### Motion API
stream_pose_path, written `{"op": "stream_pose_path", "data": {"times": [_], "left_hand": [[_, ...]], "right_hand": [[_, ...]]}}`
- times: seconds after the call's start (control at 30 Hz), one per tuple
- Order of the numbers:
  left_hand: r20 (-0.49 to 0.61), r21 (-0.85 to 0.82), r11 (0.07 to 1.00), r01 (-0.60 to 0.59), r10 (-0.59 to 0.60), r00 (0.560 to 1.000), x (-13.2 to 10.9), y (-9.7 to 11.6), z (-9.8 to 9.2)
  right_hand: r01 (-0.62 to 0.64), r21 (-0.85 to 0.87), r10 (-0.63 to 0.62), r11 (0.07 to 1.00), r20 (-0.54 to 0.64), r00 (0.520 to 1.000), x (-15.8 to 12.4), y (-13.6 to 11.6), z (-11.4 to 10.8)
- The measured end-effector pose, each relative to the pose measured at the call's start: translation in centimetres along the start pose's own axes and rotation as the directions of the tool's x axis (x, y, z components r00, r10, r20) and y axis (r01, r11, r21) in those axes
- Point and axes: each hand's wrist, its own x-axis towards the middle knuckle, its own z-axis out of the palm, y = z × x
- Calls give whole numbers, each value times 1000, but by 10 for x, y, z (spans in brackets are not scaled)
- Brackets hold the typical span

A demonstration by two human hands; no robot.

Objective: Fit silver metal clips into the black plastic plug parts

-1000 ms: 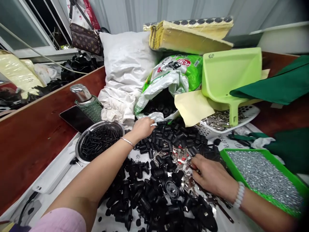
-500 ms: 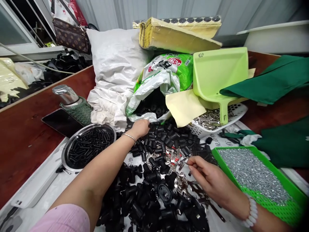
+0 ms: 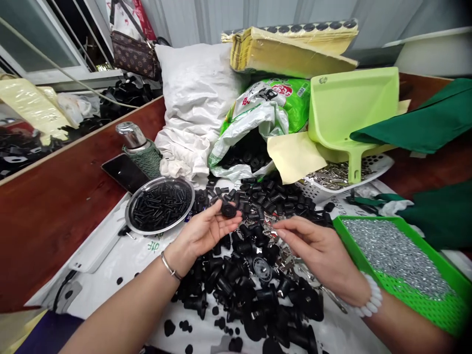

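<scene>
My left hand is palm up over the pile, its fingers curled under a round black plastic part. To its right, my right hand pinches a small metal clip between thumb and forefinger. The two hands are apart. Below and between them spreads a heap of black plastic parts, with loose metal clips along its right side. A grey slotted disc lies on the heap.
A steel bowl of black screw-like pieces stands left, near a phone and a netted flask. Right are a green tray of silvery pieces and a light-green dustpan. Behind lies an open bag.
My left hand has come back from the far side of the pile and turned palm up, now with a round black part. My right hand still pinches a metal clip. The view has shifted left.
</scene>
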Motion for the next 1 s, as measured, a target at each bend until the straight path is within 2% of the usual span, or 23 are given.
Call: {"op": "stream_pose_path", "data": {"times": [0.07, 0.13, 0.2, 0.27, 0.33, 0.4, 0.5, 0.6, 0.73, 0.83, 1.0], "left_hand": [[24, -191, 981, 29, -25, 999, -14, -7, -1], [44, -274, 962, 20, -8, 999, -28, -10, -1], [22, -205, 977, -65, 71, 997, -41, -12, 2], [-1, -86, 980, -181, 182, 983, -51, -16, 6], [1, 35, 962, -270, 271, 963, -59, -23, 10], [7, 163, 928, -334, 337, 941, -64, -32, 15], [17, 351, 846, -400, 422, 907, -69, -43, 19], [42, 465, 779, -420, 455, 890, -73, -49, 19], [104, 500, 750, -433, 445, 890, -75, -48, 17], [172, 460, 797, -391, 352, 920, -75, -41, 15], [244, 339, 908, -247, 168, 955, -76, -30, 14]], "right_hand": [[-54, 51, 52, 997, 28, 998, 0, -4, 6], [-115, 124, 108, 986, 60, 992, -3, -8, 10], [-163, 194, 152, 967, 72, 986, -7, -11, 13], [-156, 216, 147, 964, 57, 987, -12, -16, 14], [-73, 158, 72, 985, 13, 997, -17, -21, 15], [72, 32, -72, 997, -6, 997, -21, -25, 17], [298, -125, -293, 946, 62, 954, -22, -30, 20], [436, -183, -421, 881, 113, 900, -20, -30, 24], [563, -268, -539, 782, 161, 826, -17, -28, 22], [636, -327, -590, 699, 239, 771, -17, -30, 16], [701, -378, -577, 605, 399, 713, -16, -34, 13]]}}
